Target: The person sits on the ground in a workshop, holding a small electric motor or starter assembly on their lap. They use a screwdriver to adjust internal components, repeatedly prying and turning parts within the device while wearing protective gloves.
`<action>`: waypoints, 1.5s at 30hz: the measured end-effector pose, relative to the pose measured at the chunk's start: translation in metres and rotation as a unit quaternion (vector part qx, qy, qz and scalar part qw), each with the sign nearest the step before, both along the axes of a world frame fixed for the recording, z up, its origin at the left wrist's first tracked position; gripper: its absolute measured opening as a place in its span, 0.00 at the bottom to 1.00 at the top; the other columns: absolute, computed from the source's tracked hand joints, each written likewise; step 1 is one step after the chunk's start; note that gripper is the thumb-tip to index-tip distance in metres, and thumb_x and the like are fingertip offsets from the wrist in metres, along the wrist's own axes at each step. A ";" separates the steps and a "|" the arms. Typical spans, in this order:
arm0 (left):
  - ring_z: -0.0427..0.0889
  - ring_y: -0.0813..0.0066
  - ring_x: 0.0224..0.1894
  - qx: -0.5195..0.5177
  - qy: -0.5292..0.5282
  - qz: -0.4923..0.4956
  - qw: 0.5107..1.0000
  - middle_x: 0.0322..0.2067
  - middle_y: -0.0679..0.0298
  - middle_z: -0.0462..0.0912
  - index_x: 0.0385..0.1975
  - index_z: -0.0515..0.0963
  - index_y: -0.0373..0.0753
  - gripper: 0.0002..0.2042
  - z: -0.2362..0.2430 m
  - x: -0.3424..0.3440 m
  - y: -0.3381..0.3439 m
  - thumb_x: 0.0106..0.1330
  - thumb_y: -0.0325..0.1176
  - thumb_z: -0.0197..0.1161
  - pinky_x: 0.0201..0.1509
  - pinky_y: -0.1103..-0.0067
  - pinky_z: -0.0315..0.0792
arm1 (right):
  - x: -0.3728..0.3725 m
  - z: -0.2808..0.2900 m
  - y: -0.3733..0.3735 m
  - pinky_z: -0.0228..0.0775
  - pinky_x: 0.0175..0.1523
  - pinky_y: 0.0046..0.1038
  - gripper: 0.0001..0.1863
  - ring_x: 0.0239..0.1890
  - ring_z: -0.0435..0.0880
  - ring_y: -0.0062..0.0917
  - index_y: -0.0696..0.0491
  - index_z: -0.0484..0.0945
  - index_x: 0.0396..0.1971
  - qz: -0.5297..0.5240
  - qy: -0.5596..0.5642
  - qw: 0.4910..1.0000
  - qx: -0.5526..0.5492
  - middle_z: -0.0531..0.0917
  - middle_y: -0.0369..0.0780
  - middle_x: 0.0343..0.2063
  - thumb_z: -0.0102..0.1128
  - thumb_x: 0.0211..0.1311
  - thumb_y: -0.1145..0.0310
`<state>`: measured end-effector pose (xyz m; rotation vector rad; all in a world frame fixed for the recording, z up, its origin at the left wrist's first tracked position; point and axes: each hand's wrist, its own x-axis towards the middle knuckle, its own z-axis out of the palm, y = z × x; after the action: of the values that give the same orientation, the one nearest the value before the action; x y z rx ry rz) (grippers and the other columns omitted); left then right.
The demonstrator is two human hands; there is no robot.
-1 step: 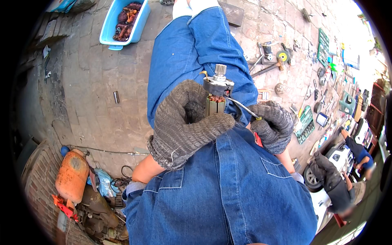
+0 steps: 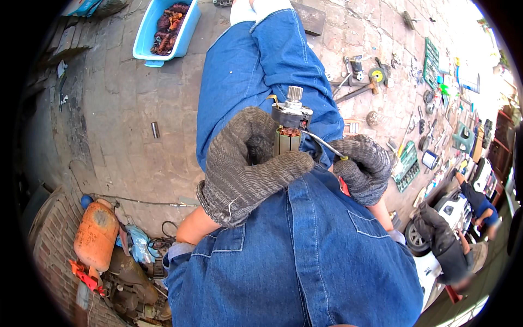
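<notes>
My left hand, in a grey knitted glove, is wrapped round a motor armature above my lap. Copper windings show between its slotted metal body and the dark round brush holder at its upper end. A silver toothed shaft end points away from me, and a short copper-coloured strip sticks out on the left. In my right hand, gloved alike, is a screwdriver; a bit of its red handle shows below the fingers. The screwdriver's tip meets the brush holder's right side, where the exact contact is hidden.
A blue tub of copper windings stands far left. A small metal cylinder lies on the brick floor. On the right are a hammer, green socket cases and scattered tools. An orange tank is near left; two people are at far right.
</notes>
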<state>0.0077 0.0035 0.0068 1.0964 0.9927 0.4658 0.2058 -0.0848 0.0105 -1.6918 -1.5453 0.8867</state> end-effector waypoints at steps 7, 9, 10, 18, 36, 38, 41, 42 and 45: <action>0.76 0.81 0.30 0.026 -0.017 0.009 0.999 0.31 0.61 0.76 0.42 0.68 0.34 0.28 -0.001 0.002 -0.002 0.39 0.33 0.72 0.30 0.85 0.73 | 0.000 -0.002 0.000 0.63 0.26 0.26 0.16 0.21 0.75 0.27 0.53 0.78 0.32 0.036 -0.011 0.999 0.000 0.78 0.38 0.21 0.64 0.39 0.64; 0.77 0.80 0.32 0.030 -0.023 0.007 0.999 0.31 0.61 0.77 0.39 0.70 0.35 0.24 0.005 0.004 0.002 0.41 0.34 0.71 0.33 0.84 0.73 | 0.001 -0.002 0.002 0.63 0.26 0.26 0.16 0.21 0.75 0.27 0.54 0.78 0.32 0.055 -0.029 0.998 -0.002 0.77 0.38 0.20 0.64 0.40 0.64; 0.78 0.79 0.32 0.031 -0.027 0.004 0.999 0.30 0.61 0.78 0.37 0.71 0.35 0.22 0.007 0.005 0.003 0.42 0.35 0.70 0.35 0.83 0.73 | 0.000 -0.002 0.002 0.64 0.27 0.26 0.16 0.21 0.75 0.28 0.54 0.78 0.32 0.063 -0.038 0.997 -0.003 0.77 0.38 0.20 0.64 0.40 0.64; 0.77 0.78 0.32 0.005 -0.008 0.003 1.000 0.31 0.61 0.77 0.42 0.69 0.33 0.30 -0.002 0.007 0.001 0.37 0.37 0.73 0.34 0.82 0.73 | -0.004 -0.009 -0.011 0.67 0.30 0.23 0.15 0.24 0.75 0.21 0.56 0.77 0.31 -0.043 0.304 0.947 -0.099 0.78 0.37 0.27 0.64 0.42 0.66; 0.76 0.67 0.25 0.396 0.119 -0.003 0.910 0.25 0.60 0.75 0.33 0.73 0.35 0.20 -0.018 0.017 0.000 0.43 0.40 0.68 0.28 0.78 0.70 | -0.039 0.007 0.041 0.70 0.34 0.19 0.10 0.28 0.76 0.17 0.57 0.73 0.32 -0.188 0.305 0.919 -0.166 0.78 0.36 0.25 0.59 0.49 0.71; 0.77 0.68 0.26 0.391 0.087 0.009 0.916 0.26 0.60 0.75 0.35 0.72 0.35 0.20 -0.018 0.020 -0.001 0.44 0.38 0.67 0.29 0.78 0.71 | -0.036 0.007 0.043 0.70 0.34 0.19 0.10 0.28 0.76 0.17 0.57 0.73 0.32 -0.191 0.263 0.935 -0.140 0.78 0.36 0.25 0.59 0.48 0.71; 0.77 0.72 0.28 0.313 0.039 0.038 0.948 0.28 0.61 0.75 0.37 0.71 0.34 0.20 -0.019 0.020 -0.005 0.45 0.35 0.67 0.31 0.80 0.72 | -0.035 0.009 0.047 0.69 0.33 0.21 0.10 0.27 0.76 0.19 0.56 0.74 0.31 -0.165 0.149 0.969 -0.104 0.78 0.38 0.24 0.59 0.48 0.70; 0.77 0.74 0.29 0.266 0.015 0.054 0.962 0.28 0.61 0.75 0.37 0.70 0.35 0.20 -0.022 0.020 -0.008 0.45 0.34 0.67 0.31 0.81 0.72 | -0.036 0.002 0.046 0.69 0.33 0.21 0.10 0.26 0.77 0.20 0.56 0.74 0.31 -0.161 0.129 0.975 -0.084 0.78 0.38 0.24 0.59 0.48 0.69; 0.76 0.79 0.30 0.115 -0.020 0.081 0.990 0.30 0.63 0.75 0.38 0.68 0.35 0.20 -0.018 0.018 -0.007 0.46 0.30 0.67 0.31 0.83 0.71 | -0.043 -0.002 0.047 0.69 0.33 0.24 0.11 0.26 0.77 0.23 0.57 0.73 0.31 -0.167 0.157 0.970 -0.080 0.78 0.40 0.24 0.58 0.49 0.68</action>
<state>0.0256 -0.0040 -0.0116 1.2116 1.0155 0.7463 0.1629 -0.0374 0.0081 -1.7548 -0.9671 1.0580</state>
